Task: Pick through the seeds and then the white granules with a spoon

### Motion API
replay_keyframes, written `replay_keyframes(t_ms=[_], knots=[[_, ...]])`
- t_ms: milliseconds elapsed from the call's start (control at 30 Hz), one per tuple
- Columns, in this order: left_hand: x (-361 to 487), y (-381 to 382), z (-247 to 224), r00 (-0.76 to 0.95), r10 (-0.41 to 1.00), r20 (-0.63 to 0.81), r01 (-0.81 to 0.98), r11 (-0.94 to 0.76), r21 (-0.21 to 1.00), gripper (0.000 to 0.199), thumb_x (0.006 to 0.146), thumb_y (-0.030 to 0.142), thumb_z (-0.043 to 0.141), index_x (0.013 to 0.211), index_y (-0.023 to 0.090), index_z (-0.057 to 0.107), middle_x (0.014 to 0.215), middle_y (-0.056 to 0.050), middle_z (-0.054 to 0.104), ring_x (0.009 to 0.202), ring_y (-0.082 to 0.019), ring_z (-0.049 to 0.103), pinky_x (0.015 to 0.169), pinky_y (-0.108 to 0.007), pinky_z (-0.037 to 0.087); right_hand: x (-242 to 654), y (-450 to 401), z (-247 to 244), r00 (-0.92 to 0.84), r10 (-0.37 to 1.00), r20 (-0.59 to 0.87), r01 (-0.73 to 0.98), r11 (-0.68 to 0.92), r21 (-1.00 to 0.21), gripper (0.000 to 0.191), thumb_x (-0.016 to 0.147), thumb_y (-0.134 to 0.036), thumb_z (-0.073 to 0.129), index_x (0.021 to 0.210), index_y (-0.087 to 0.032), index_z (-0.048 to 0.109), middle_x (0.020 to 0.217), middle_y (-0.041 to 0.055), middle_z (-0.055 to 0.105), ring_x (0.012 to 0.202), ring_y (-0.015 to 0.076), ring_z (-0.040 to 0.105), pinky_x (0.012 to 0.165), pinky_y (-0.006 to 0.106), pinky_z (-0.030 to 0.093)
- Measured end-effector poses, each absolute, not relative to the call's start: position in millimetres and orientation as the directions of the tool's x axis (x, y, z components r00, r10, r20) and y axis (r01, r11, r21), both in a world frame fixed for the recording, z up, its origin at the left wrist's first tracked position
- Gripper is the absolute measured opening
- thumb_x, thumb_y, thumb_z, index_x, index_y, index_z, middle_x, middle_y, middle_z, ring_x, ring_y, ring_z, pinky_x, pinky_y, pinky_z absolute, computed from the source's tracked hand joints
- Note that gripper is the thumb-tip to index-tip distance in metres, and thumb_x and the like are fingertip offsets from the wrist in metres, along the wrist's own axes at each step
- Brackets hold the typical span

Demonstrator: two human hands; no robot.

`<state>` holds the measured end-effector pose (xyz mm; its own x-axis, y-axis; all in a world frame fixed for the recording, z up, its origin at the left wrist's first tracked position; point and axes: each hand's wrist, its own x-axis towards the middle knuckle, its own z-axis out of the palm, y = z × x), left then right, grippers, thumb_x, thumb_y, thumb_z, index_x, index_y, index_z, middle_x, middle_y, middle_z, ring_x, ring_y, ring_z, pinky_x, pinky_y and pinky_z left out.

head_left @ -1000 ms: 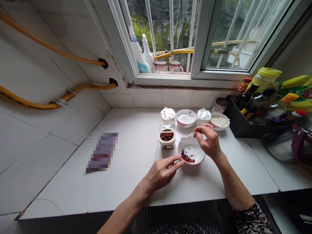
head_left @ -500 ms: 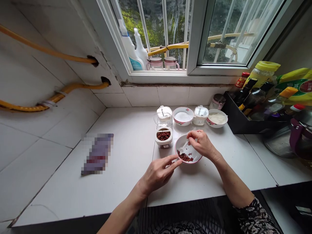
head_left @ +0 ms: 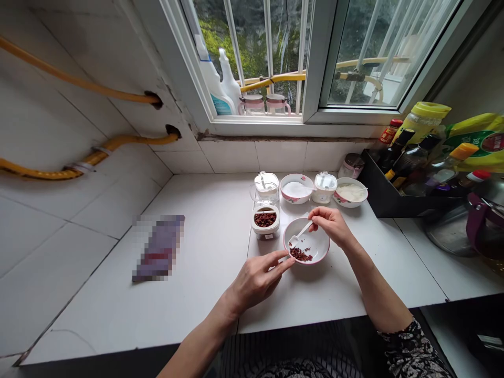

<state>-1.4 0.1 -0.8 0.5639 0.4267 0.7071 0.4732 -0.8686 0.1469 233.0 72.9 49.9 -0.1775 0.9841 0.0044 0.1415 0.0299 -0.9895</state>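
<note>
Both hands at the bowl [head_left: 318, 251]: right hand [head_left: 333, 226] pinches spoon [head_left: 298, 234], left hand [head_left: 258, 278] loosely steadies rim; no legible labels.

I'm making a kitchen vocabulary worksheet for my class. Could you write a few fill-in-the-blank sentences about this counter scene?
1. The right hand holds a small white ____ over the bowl.
2. The left hand touches the bowl's near ____.
3. The red-brown spice lies in the bowl and in an open ____ beside it.

Missing words: spoon; rim; jar
</note>
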Motion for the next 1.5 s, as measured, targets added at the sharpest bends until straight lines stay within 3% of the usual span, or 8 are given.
replay_keyframes(t_ms=[467, 733, 900, 1000, 1133, 1233, 1333, 1500], knots=[[0, 0, 1, 0.557, 0.419, 0.717, 0.484, -0.865, 0.13, 0.03, 0.094, 0.006, 0.046, 0.115, 0.018, 0.063, 0.108, -0.009, 0.07, 0.072, -0.01, 0.069, 0.062, -0.021, 0.058, 229, 78, 48, -0.061, 0.997, 0.037, 0.038, 0.039, -0.999, 0.013, 0.067, -0.03, 0.063, 0.071, -0.018, 0.065, 0.055, 0.0016, 0.067, 0.055, 0.015, 0.06, 0.061, 0.029, 0.048], [2, 1, 2, 0.541, 0.414, 0.732, 0.494, -0.861, 0.121, 0.03, 0.094, 0.006, 0.045, 0.113, 0.017, 0.064, 0.106, -0.009, 0.071, 0.071, -0.01, 0.069, 0.061, -0.021, 0.059, 198, 75, 51, 0.045, 0.938, 0.343, 0.117, 0.336, -0.935, 0.016, 0.086, -0.036, 0.059, 0.087, -0.02, 0.062, 0.078, 0.0042, 0.072, 0.071, 0.0193, 0.07, 0.07, 0.034, 0.055], [3, 1, 0, 0.531, 0.407, 0.743, 0.497, -0.86, 0.116, 0.028, 0.094, 0.008, 0.047, 0.113, 0.018, 0.065, 0.106, -0.009, 0.071, 0.073, -0.011, 0.069, 0.062, -0.022, 0.06, 183, 69, 49, -0.129, 0.672, 0.729, 0.449, 0.695, -0.562, 0.012, 0.094, -0.021, 0.052, 0.093, -0.022, 0.064, 0.083, 0.0049, 0.073, 0.079, 0.0204, 0.067, 0.085, 0.04, 0.051], [3, 1, 0, 0.528, 0.408, 0.745, 0.502, -0.857, 0.114, 0.03, 0.093, 0.007, 0.046, 0.114, 0.018, 0.064, 0.106, -0.009, 0.071, 0.074, -0.011, 0.07, 0.062, -0.022, 0.06, 184, 67, 50, -0.283, 0.504, 0.816, 0.521, 0.795, -0.31, 0.019, 0.095, -0.012, 0.048, 0.096, -0.022, 0.064, 0.079, 0.0028, 0.073, 0.072, 0.0185, 0.064, 0.089, 0.042, 0.048], [3, 0, 1, 0.531, 0.417, 0.738, 0.497, -0.858, 0.127, 0.03, 0.093, 0.006, 0.046, 0.115, 0.018, 0.064, 0.106, -0.009, 0.071, 0.074, -0.012, 0.07, 0.061, -0.022, 0.059, 194, 64, 58, -0.255, 0.428, 0.867, 0.551, 0.801, -0.233, 0.021, 0.092, -0.008, 0.049, 0.098, -0.022, 0.063, 0.082, 0.0025, 0.075, 0.072, 0.0181, 0.064, 0.092, 0.042, 0.046], [2, 0, 2, 0.538, 0.423, 0.729, 0.494, -0.859, 0.134, 0.032, 0.093, 0.007, 0.046, 0.118, 0.019, 0.062, 0.107, -0.008, 0.07, 0.077, -0.012, 0.07, 0.063, -0.022, 0.06, 211, 64, 65, -0.158, 0.507, 0.847, 0.581, 0.741, -0.335, 0.016, 0.09, -0.012, 0.052, 0.091, -0.023, 0.063, 0.074, 0.0014, 0.073, 0.069, 0.0195, 0.064, 0.09, 0.042, 0.046], [1, 0, 2, 0.543, 0.424, 0.725, 0.49, -0.861, 0.136, 0.032, 0.094, 0.008, 0.046, 0.119, 0.019, 0.062, 0.108, -0.009, 0.07, 0.078, -0.012, 0.071, 0.064, -0.022, 0.06, 234, 65, 65, -0.171, 0.735, 0.656, 0.612, 0.601, -0.514, 0.013, 0.086, -0.016, 0.052, 0.083, -0.023, 0.063, 0.066, 0.0014, 0.069, 0.07, 0.0216, 0.062, 0.084, 0.04, 0.047], [1, 0, 2, 0.541, 0.42, 0.729, 0.493, -0.86, 0.129, 0.029, 0.094, 0.007, 0.046, 0.115, 0.018, 0.063, 0.108, -0.009, 0.07, 0.074, -0.011, 0.07, 0.063, -0.022, 0.06, 255, 69, 62, -0.285, 0.867, 0.41, 0.666, 0.486, -0.566, 0.016, 0.078, -0.014, 0.052, 0.075, -0.024, 0.064, 0.063, 0.0015, 0.067, 0.077, 0.0232, 0.059, 0.085, 0.039, 0.044]])
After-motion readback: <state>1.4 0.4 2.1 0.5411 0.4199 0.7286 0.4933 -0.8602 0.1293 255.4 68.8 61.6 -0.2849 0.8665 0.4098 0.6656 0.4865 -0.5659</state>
